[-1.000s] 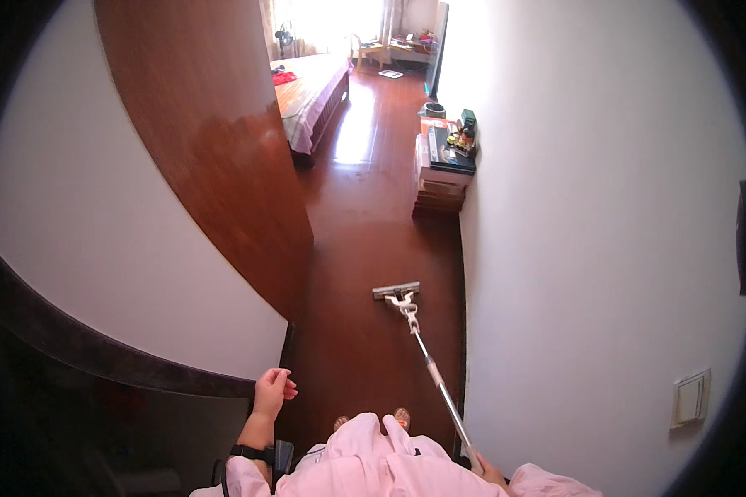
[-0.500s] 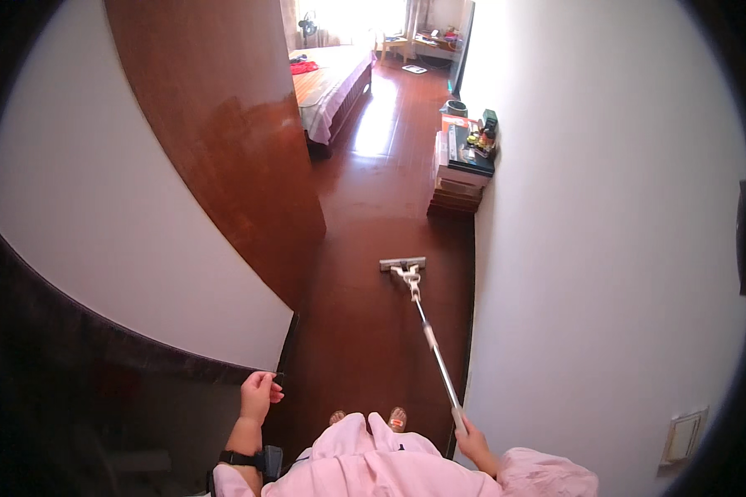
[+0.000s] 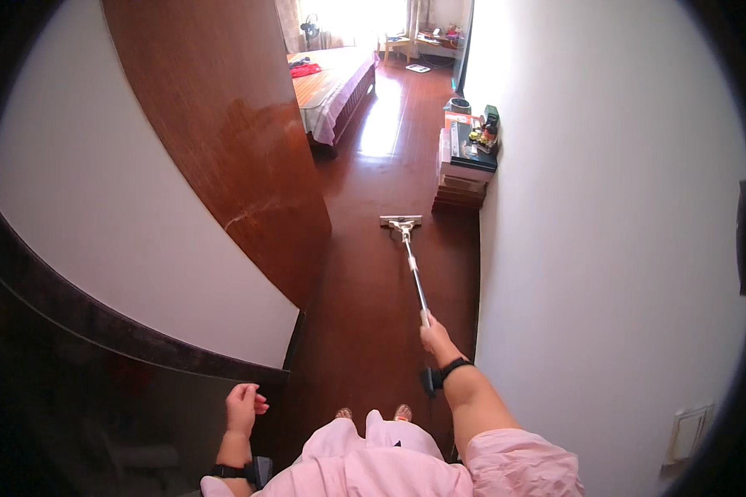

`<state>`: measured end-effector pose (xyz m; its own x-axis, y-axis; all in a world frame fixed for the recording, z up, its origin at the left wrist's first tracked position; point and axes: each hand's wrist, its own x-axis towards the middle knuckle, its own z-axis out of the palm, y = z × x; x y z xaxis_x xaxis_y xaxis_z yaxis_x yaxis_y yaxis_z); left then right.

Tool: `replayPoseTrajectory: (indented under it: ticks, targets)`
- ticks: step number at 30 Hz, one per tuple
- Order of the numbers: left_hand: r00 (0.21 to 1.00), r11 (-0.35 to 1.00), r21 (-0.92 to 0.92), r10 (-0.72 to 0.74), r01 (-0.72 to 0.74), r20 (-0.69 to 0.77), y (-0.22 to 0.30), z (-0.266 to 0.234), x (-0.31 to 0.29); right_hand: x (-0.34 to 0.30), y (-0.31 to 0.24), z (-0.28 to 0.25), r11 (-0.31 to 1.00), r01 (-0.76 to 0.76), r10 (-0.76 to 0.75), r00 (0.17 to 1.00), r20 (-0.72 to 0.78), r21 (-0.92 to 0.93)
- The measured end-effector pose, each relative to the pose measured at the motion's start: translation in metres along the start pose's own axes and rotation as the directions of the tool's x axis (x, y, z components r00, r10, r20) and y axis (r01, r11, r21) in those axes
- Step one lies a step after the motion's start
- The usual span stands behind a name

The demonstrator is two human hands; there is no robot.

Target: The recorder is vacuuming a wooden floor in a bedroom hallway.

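My right hand (image 3: 437, 338) is wrapped round the upper end of a flat mop's pole (image 3: 419, 286), my arm reaching forward. The pale mop head (image 3: 401, 222) lies crosswise on the reddish-brown floor (image 3: 365, 306), short of the stacked boxes on the right. Low at the left, my left hand (image 3: 244, 406) hangs in the air near the white wall's dark lower edge, its fingers curled in with no object showing in them. Dark bands with small devices sit on both my forearms.
A brown wooden door (image 3: 215, 141) stands on the left, and a white wall (image 3: 605, 248) runs along the right. Against that wall is a stack of boxes (image 3: 462, 178) topped with small items. Further in stands a bed (image 3: 331, 87); a white flat object (image 3: 419, 69) lies on the floor.
The mop head has slid forward toward the room, my right hand and arm reaching out with it. My left hand has moved slightly left and down, away from the wall's corner.
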<state>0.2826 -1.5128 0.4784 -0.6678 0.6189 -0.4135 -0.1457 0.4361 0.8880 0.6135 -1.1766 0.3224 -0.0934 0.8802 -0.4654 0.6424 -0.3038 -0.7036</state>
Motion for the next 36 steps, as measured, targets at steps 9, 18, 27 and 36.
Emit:
replayPoseTrajectory:
  ticks: [9, 18, 27, 36]
  targets:
    - [0.967, 0.997, -0.082, 0.024, -0.004, 0.252, 0.000, 0.029, 0.053, -0.271, 0.156, -0.041, 0.965, 0.061, -0.070, 0.997, -0.027, -0.255]
    - [0.958, 0.997, -0.078, 0.019, 0.004, 0.288, 0.005, 0.047, 0.068, -0.373, 0.148, -0.034, 0.980, -0.143, 0.143, 0.990, -0.012, -0.138]
    - [0.999, 0.998, -0.054, -0.019, 0.021, 0.038, -0.005, 0.002, 0.029, -0.156, 0.101, -0.015, 0.980, 0.068, -0.086, 0.992, -0.096, -0.186]
    - [0.994, 0.999, 0.018, -0.034, 0.036, -0.103, -0.007, -0.018, -0.017, 0.021, -0.018, 0.018, 0.999, -0.041, 0.042, 0.999, -0.025, 0.007]
